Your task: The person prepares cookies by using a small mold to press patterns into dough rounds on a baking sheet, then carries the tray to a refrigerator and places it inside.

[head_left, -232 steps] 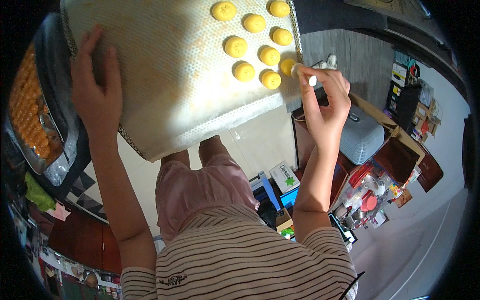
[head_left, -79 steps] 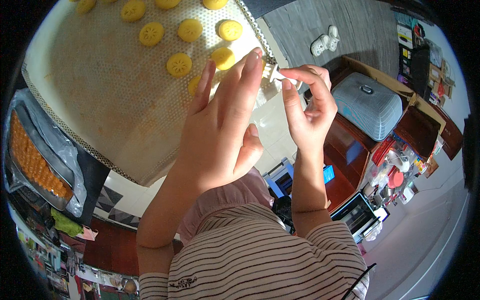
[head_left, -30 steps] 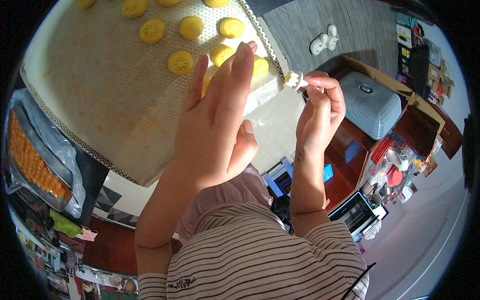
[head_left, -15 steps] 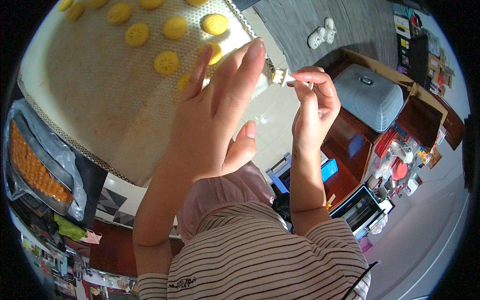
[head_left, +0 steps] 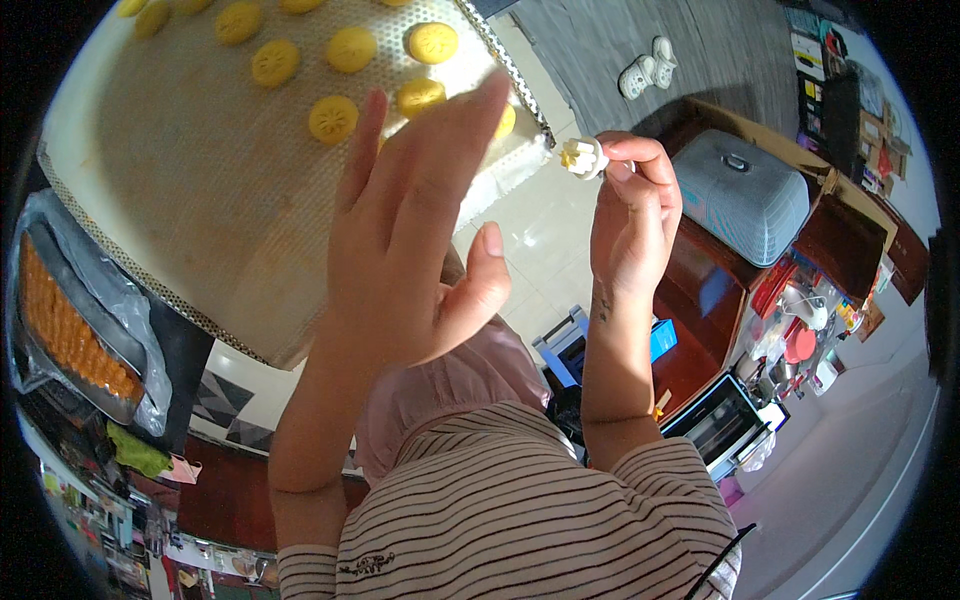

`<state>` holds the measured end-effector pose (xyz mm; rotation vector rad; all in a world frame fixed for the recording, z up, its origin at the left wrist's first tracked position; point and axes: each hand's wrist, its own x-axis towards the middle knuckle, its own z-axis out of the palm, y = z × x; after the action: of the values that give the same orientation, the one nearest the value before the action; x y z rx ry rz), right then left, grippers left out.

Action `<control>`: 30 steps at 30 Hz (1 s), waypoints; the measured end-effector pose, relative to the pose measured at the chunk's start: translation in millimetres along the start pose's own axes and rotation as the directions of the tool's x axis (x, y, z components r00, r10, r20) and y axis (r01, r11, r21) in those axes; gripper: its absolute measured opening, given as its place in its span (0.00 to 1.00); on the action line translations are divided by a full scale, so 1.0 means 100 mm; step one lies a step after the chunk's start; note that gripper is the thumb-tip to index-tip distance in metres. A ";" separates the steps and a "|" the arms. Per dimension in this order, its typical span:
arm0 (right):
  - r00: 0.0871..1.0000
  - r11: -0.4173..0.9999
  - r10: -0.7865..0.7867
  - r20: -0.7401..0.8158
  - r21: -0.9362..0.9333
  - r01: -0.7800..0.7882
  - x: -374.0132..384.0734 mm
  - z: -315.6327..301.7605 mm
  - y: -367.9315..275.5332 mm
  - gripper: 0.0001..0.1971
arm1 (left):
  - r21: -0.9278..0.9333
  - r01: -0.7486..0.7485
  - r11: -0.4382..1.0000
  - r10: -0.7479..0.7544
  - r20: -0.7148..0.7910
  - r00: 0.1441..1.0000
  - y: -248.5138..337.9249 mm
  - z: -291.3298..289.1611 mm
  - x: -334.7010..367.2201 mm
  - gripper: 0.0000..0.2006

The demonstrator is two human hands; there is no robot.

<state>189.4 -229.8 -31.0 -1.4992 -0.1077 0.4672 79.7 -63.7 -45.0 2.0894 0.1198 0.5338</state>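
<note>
Pinched between the thumb and fingers of my right hand (head_left: 637, 220) is a small white stamp (head_left: 582, 158), its ridged end specked with yellow dough. It is held in the air just beyond the right edge of a perforated baking tray (head_left: 215, 215) lined with a pale sheet. My left hand (head_left: 405, 245) hovers over the tray's right part, fingers stretched and apart, holding nothing. Beyond its fingers lie several round yellow dough pieces; one (head_left: 333, 120) bears a pressed radial pattern. The left fingers partly hide other pieces.
At the left, a dark tray holds rows of orange-brown food (head_left: 75, 320) beside crumpled clear plastic. A grey mesh cover (head_left: 740, 195) stands on a brown table at the right, by a cardboard box. White shoes (head_left: 648, 68) rest on the grey floor.
My right hand has turned the stamp, so its ridged end shows more. My left hand has shifted slightly left, uncovering more of the dough pieces behind it.
</note>
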 end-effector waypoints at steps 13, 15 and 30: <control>0.953 0.954 -0.100 0.285 -0.244 0.173 -0.63 0.35 -0.12 0.15 | -0.753 0.584 0.302 -0.671 0.267 0.692 0.51 -0.11 -0.30 0.21; 0.948 0.977 -0.066 0.311 -0.172 0.125 -0.62 0.36 -0.12 0.17 | -0.838 0.531 0.128 -0.730 0.283 0.622 0.48 -0.14 -0.34 0.24; 0.778 0.687 -0.249 0.577 -0.461 0.562 -0.58 0.43 -0.23 0.24 | -0.774 0.624 0.107 -0.677 0.403 0.616 0.34 -0.40 -0.40 0.27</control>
<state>126.6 -210.5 7.3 -1.8928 -1.0822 0.4275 22.5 -62.5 -11.8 0.7705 0.6509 0.0055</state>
